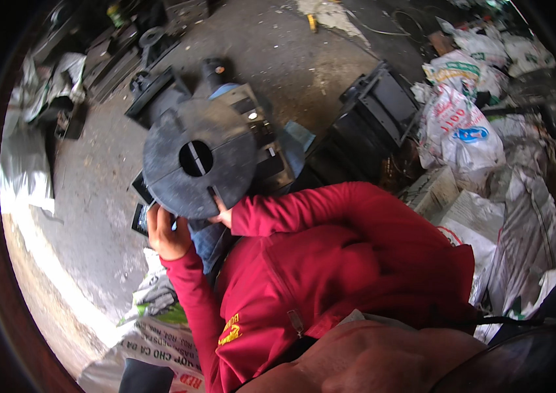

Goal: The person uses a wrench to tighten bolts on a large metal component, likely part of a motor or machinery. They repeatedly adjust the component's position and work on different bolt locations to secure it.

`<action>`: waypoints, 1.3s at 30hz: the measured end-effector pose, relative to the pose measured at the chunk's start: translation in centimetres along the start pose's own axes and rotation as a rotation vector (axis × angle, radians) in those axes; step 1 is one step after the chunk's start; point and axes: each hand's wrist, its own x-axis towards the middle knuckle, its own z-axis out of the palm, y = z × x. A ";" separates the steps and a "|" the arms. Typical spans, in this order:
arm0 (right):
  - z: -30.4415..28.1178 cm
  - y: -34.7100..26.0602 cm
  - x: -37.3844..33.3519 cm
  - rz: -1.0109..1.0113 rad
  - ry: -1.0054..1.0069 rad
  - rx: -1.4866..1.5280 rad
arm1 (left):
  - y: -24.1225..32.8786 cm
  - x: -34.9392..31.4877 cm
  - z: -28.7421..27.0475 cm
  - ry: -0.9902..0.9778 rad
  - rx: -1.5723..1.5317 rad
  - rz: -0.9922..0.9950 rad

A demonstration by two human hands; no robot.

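Note:
A large dark grey disc (160, 154) with a round hole in its middle and a seam across it is tilted in front of me. My left hand (168, 234) grips its near left edge, fingers curled, with the fingertips partly hidden. At its near right edge, by a narrow slot, my right hand (223, 215) holds the rim; some of its fingers are out of sight behind the disc. Just beyond the disc lies a flat tan and black panel (276, 164) with cutouts, partly covered by it. A small dark-framed piece (140, 219) sits beside my left hand.
Black plastic housings (382, 108) stand to the right, and a dark tray-like piece (163, 98) lies beyond the disc. White printed sacks (458, 131) are heaped at the right, with another sack (153, 350) near me. Metal parts (111, 62) lie at the far left on the concrete floor (98, 160).

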 end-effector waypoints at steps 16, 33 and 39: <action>0.6 1.3 1.5 -0.009 -0.037 -0.048 | -0.6 -1.0 1.2 0.106 0.011 -0.054; 2.8 0.6 0.2 -0.029 -0.032 -0.046 | 1.8 0.4 -0.8 0.000 -0.055 -0.150; 5.5 -2.5 -0.3 0.046 0.095 -0.073 | 1.3 0.6 -0.5 0.035 -0.147 -0.100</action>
